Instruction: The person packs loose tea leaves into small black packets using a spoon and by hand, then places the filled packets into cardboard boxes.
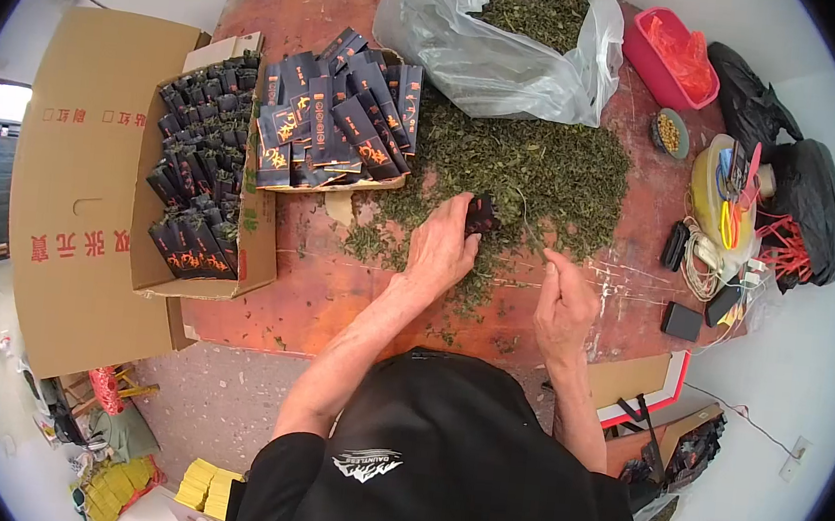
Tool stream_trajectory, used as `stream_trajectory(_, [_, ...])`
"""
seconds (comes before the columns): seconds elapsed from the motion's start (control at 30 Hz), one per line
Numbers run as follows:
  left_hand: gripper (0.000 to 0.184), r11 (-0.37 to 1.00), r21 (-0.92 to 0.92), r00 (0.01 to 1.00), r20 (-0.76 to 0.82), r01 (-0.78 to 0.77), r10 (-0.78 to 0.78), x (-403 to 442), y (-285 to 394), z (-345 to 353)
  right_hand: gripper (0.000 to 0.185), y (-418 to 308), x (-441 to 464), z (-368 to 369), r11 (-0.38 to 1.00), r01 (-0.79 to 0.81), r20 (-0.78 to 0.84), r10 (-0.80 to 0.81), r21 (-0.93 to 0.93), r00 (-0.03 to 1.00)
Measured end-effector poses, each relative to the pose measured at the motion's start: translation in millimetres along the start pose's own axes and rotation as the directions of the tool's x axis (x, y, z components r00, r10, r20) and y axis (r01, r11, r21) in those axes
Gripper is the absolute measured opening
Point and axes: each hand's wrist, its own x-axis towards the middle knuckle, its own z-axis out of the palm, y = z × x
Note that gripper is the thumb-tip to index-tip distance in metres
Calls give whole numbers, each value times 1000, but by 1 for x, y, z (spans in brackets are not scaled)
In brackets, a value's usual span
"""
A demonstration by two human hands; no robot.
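Over leaf pile [587, 171], dark packet [483, 216] is clamped by fingers of left hand [441, 246]; thin tool [532, 235] is pinched by right hand [565, 300]. Spillage could be caused by packet tilt.

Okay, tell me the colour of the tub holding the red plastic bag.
Pink tub, clearest in the head view.

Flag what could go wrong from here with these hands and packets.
The small dark packet in the left hand could tip and spill if the thin tool in the right hand catches it. Packets heaped above their box's rim might slide off. Loose leaves scattered towards the table's near edge could be brushed to the floor.
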Motion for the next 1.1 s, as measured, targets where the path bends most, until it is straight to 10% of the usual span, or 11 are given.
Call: stream_trajectory(1.1, [59,985,-134,994,59,104,-97,-1,3,-8,35,-13,6,-11,923,309,97,-294,-230,951])
